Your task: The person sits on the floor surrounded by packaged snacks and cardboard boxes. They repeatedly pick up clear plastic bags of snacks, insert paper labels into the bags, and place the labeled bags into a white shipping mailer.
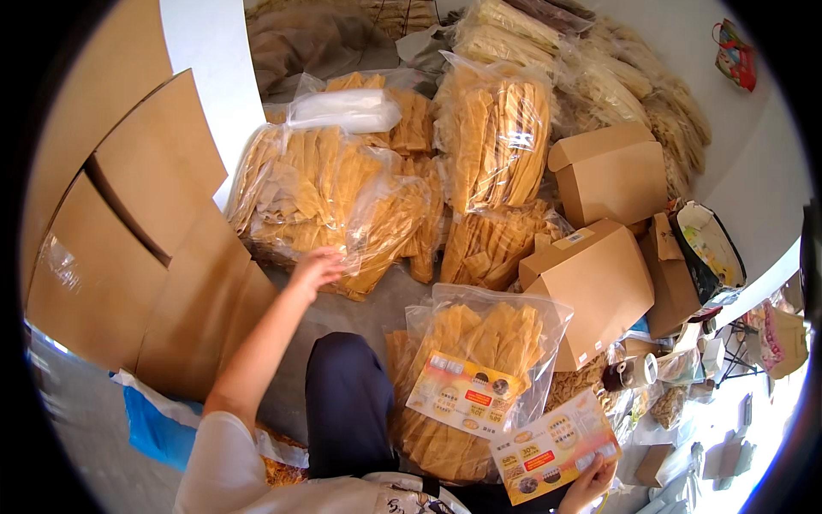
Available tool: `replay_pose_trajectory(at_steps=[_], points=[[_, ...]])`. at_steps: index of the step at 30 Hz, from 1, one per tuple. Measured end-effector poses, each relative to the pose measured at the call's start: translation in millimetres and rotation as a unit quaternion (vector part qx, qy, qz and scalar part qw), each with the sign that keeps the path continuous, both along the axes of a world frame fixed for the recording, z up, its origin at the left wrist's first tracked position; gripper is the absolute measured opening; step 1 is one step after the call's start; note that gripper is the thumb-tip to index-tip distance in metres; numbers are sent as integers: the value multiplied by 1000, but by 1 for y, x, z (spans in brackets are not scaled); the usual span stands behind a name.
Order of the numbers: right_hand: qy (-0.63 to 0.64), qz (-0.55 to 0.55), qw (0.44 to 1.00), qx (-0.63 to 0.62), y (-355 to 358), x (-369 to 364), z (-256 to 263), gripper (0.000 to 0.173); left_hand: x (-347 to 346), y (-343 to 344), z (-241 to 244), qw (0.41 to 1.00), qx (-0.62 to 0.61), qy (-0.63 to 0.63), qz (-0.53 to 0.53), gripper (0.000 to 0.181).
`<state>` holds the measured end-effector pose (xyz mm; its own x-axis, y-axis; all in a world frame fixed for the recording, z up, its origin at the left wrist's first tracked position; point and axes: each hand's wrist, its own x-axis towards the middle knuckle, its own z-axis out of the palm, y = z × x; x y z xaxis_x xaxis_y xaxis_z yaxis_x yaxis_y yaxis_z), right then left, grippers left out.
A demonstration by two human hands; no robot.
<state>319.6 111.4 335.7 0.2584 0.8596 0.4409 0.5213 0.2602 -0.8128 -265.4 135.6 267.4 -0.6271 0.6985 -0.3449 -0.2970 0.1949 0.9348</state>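
Note:
My left hand (317, 270) reaches out to the near edge of a clear plastic bag of flat tan dried strips (308, 173); its fingertips touch or lie just over the film, and a firm grip cannot be made out. In my right hand (592, 482), at the lower right, is a printed card (546, 443) in orange and white, held by its corner. A similar printed card (459, 395) lies on another clear bag of tan strips (494, 334) beside my knee. Part of the held card overlaps that bag's lower right side.
Large cardboard sheets (192, 283) stand at the left. More bagged strips (501, 141) are piled ahead. Cardboard boxes (597, 283) stand at the right, near a dark jar with a pale lid (629, 372). A blue and white sack (157, 424) lies at the lower left.

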Motion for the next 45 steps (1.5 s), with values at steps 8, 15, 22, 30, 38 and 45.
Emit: replay_pose_trajectory(at_steps=[8,15,22,30,38,45], points=[[-144,-108,983,-29,8,11,-22,21,-165,54,-111,936,102,-212,263,21],[-178,-111,976,-51,17,4,-21,18,-210,64,-112,899,99,-287,314,44],[-168,-119,978,-26,16,6,-30,24,-230,81,-116,962,37,-128,237,20],[-173,-117,977,-27,12,19,-25,34,-190,82,-11,929,58,365,10,38],[-125,-102,987,0,-2,29,-22,32,31,50,192,896,285,341,-15,37],[-23,-105,994,15,-17,46,-23,22,194,-25,232,872,283,338,-211,34]])
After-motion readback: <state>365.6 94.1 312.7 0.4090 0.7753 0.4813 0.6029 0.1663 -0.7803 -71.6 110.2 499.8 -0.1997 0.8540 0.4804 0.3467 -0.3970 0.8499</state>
